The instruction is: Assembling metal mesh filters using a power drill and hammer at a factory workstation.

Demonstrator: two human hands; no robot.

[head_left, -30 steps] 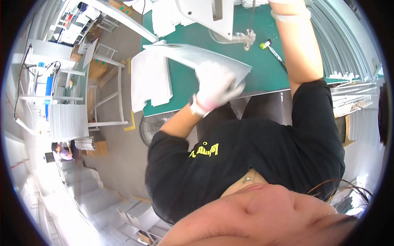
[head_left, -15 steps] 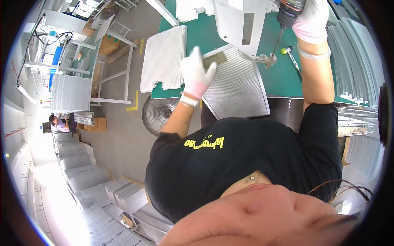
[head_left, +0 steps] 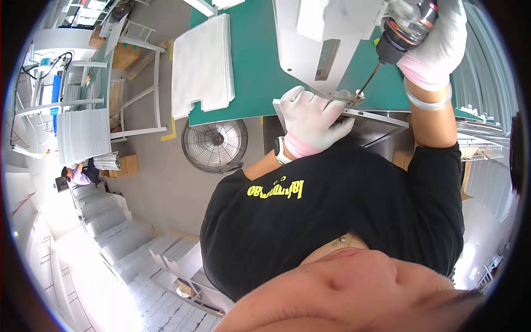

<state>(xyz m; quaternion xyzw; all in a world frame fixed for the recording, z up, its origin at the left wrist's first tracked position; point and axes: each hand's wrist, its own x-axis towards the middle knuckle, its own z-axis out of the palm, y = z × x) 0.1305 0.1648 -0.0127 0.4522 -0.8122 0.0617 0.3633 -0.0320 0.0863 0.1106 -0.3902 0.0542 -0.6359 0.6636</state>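
My right hand (head_left: 440,52), in a white glove with a pink cuff, is closed around a power screwdriver (head_left: 406,33). Its long bit slants down to a small clear guide at the tip of a white machine head (head_left: 301,52). Below that guide, a perforated grey metal panel (head_left: 376,126) is tilted up at the bench's near edge, in front of my body. My gloved left hand (head_left: 315,119) grips the panel by its upper edge, left of the bit, with the thumb on the near side. Part of the panel lies hidden behind this hand.
A green bench top (head_left: 254,72) carries a stack of white sheets (head_left: 202,66) at the left. A round floor fan (head_left: 215,146) stands left of my left forearm. Long pale panels (head_left: 489,72) line the right side. A person (head_left: 80,176) is far off at the left.
My left hand came down and right and now grips the panel, which has gone from lying on the bench to tilted. The right hand and screwdriver moved slightly nearer me.
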